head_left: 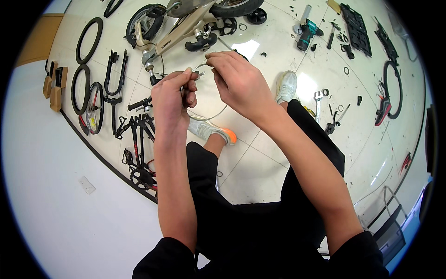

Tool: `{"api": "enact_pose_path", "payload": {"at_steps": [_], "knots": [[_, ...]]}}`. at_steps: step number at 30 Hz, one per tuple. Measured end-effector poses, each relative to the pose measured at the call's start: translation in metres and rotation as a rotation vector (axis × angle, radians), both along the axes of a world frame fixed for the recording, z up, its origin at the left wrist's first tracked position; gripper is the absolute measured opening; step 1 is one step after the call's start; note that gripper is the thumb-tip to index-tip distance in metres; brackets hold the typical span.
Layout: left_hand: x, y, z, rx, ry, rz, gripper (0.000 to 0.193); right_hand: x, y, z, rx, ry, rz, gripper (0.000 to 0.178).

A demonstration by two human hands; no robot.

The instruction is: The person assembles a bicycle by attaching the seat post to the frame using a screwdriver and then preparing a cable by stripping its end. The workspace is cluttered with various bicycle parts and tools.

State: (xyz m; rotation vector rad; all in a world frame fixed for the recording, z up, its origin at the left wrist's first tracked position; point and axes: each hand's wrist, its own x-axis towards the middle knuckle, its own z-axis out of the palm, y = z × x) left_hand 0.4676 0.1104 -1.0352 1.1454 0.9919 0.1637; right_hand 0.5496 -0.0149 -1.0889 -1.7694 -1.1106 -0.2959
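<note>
Both hands are raised in front of me, pinching a thin grey cable (214, 116) that looks like a bike brake or shift cable. My left hand (174, 93) has its fingers curled and its thumb pressed on the cable. To its right, my right hand (241, 83) grips the cable between thumb and fingertips. A short stretch spans the gap between the hands, and a loop hangs below them, over my shoe. Beyond my hands lies a beige bike frame (179, 35) with small wheels, on its side. What exactly lies inside the left fingers is hidden.
On the left lie tyres (89, 41), a black fork (114, 88) and a dark bike frame (137, 139). To the right are a teal cordless drill (307, 36), a hammer (331, 35), an open tool case (356, 30), a wrench (318, 104) and small parts.
</note>
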Motion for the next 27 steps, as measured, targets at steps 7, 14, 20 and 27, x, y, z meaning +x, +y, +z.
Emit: {"api": "enact_pose_path", "payload": {"at_steps": [7, 14, 20, 27], "knots": [[0.005, -0.013, -0.001, 0.115, -0.087, -0.053, 0.016, 0.001, 0.001, -0.004, -0.009, 0.146, 0.002, 0.021], [0.006, -0.02, -0.004, 0.166, -0.11, -0.097, 0.014, 0.008, -0.007, -0.002, 0.023, 0.524, -0.043, 0.014], [0.004, -0.022, -0.007, 0.123, -0.065, -0.096, 0.017, 0.01, -0.016, -0.001, -0.004, 0.678, 0.003, 0.012], [0.004, -0.013, -0.011, -0.062, -0.062, -0.093, 0.019, 0.003, -0.012, -0.002, 0.044, 0.671, -0.04, 0.023]]}}
